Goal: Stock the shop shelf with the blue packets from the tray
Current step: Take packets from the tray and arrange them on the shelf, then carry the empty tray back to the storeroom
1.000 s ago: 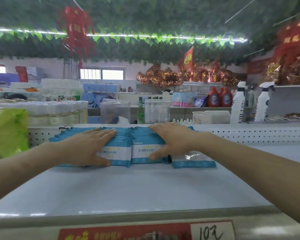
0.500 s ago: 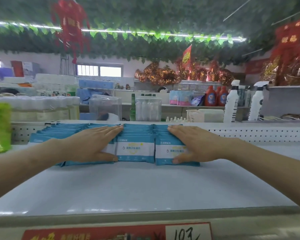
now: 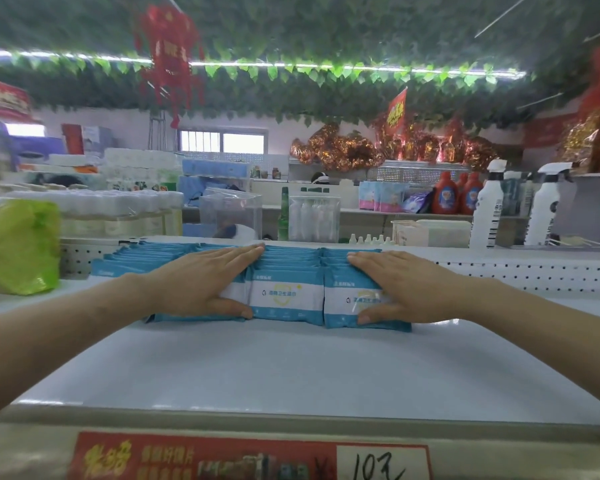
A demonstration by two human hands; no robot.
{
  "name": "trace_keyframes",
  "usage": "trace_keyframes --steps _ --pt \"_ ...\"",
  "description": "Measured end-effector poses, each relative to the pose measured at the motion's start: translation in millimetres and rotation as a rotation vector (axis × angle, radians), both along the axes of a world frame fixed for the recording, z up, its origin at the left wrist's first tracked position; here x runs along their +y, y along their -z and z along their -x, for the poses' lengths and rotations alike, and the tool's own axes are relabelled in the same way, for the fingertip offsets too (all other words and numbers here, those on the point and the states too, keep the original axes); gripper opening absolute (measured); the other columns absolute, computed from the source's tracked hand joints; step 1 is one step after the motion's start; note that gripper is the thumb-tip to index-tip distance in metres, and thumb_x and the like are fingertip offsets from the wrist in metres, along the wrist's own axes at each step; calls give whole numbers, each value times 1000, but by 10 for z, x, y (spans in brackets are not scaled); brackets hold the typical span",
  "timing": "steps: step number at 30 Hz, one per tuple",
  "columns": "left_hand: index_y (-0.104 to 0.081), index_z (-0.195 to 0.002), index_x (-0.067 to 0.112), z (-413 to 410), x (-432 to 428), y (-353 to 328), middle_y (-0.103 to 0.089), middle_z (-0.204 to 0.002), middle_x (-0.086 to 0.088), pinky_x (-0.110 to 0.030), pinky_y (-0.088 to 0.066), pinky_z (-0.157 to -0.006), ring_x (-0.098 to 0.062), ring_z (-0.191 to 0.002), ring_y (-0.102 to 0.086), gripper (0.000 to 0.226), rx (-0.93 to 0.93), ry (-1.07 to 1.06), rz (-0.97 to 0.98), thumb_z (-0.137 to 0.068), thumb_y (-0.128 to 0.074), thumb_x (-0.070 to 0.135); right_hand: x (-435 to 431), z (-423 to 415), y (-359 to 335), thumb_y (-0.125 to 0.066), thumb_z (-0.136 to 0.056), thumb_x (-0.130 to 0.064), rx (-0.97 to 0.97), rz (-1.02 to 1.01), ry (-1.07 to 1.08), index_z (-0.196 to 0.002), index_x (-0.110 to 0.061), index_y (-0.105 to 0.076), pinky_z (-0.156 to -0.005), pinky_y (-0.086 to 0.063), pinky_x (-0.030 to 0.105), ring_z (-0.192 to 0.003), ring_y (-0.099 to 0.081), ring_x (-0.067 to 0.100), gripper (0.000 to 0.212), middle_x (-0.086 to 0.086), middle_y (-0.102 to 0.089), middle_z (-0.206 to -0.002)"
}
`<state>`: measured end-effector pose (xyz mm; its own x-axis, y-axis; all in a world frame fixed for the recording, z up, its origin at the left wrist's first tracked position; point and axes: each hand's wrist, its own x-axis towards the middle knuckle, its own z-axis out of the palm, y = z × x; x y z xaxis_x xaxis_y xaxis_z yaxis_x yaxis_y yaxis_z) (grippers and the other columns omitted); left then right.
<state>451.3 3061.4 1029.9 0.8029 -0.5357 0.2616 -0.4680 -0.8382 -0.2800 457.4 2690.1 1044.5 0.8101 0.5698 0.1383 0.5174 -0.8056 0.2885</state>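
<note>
Several rows of blue-and-white packets (image 3: 285, 296) lie overlapping on the white shelf (image 3: 291, 372), running back toward the perforated rail. My left hand (image 3: 205, 282) lies flat on the left row, thumb hooked against the front packet's edge. On the right row rests my right hand (image 3: 402, 285) in the same way, its thumb pressed to the front of that row. The middle row between my hands is uncovered. No tray is in view.
A yellow-green bag (image 3: 18, 247) sits on the shelf at the left. The perforated back rail (image 3: 516, 268) bounds the shelf behind. White spray bottles (image 3: 485, 209) stand beyond it at the right. A red price label (image 3: 250, 459) runs along the shelf's front lip.
My right hand has shifted from the middle row to the right row, whose front packet now lines up with the others. My left hand stays on the left row.
</note>
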Motion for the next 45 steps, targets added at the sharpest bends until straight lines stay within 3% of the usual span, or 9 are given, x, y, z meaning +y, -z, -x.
trace_keyframes --steps 10,16,23,28,33,36,39,42,45 --pt "14 -162 32 292 23 -222 7 -170 13 -26 -8 -119 -12 -156 -13 104 -24 -113 -27 -88 -37 85 181 55 -266 -36 -83 -88 -51 -57 -136 -162 -35 -4 -124 -19 37 -153 -24 16 100 -11 -12 -170" --pt "4 -164 33 826 159 -353 7 -170 16 -34 -18 -124 -12 -156 -15 92 -65 -178 4 -93 -33 79 402 115 -303 -25 -84 -88 -77 -130 -227 -158 -38 -14 -119 -37 47 -143 -42 20 91 -7 -36 -162" --pt "-8 -164 29 1900 703 -401 -10 -171 10 -38 -25 -125 -14 -155 -21 91 -94 -380 -46 -93 -27 82 1127 593 -347 -25 -91 -82 -136 -119 -413 -160 -34 -13 -119 -36 46 -145 -41 19 85 -6 -31 -165" --pt "-12 -163 28 3127 1200 -315 -14 -171 8 -45 -31 -122 -18 -153 -26 92 -84 -546 -4 -92 -26 85 2092 1272 -242 -21 -94 -82 -196 -152 -655 -158 -31 -23 -106 -44 47 -136 -50 24 82 -2 -44 -157" --pt "-14 -164 26 4729 1545 0 -19 -170 4 -37 -25 -122 -17 -153 -24 87 -47 -796 70 -96 -39 75 3195 2370 166 -11 -89 -85 -86 -174 -916 -157 -31 -23 -110 -42 49 -139 -46 27 88 2 -43 -157" --pt "-18 -163 23 5726 1631 382 -29 -166 -1 -40 -33 -119 -23 -149 -34 95 -30 -958 182 -90 -35 82 3705 3143 573 -19 -94 -81 36 -192 -1032 -158 -33 -19 -108 -43 48 -141 -43 28 80 3 -39 -159" --pt "-24 -161 19 6680 1608 1062 -40 -161 -7 -42 -39 -115 -28 -142 -44 102 -26 -1127 344 -86 -29 88 4079 3972 1130 -34 -99 -71 236 -259 -1113 -157 -28 -26 -105 -42 43 -138 -45 27 72 3 -42 -154" --pt "-25 -160 18 7563 1533 1923 -32 -166 -4 -39 -32 -122 -22 -150 -35 97 2 -1294 436 -89 -35 83 4330 4731 1874 -41 -100 -65 493 -288 -1154 -155 -22 -32 -110 -39 43 -140 -43 24 70 3 -44 -153" --pt "-26 -160 18 8388 1375 2565 -29 -167 -2 -40 -31 -123 -20 -152 -32 92 27 -1445 560 -92 -39 79 4480 5421 2608 -34 -96 -76 662 -194 -1169 -159 -26 -25 -114 -37 45 -147 -35 20 81 -2 -31 -163"
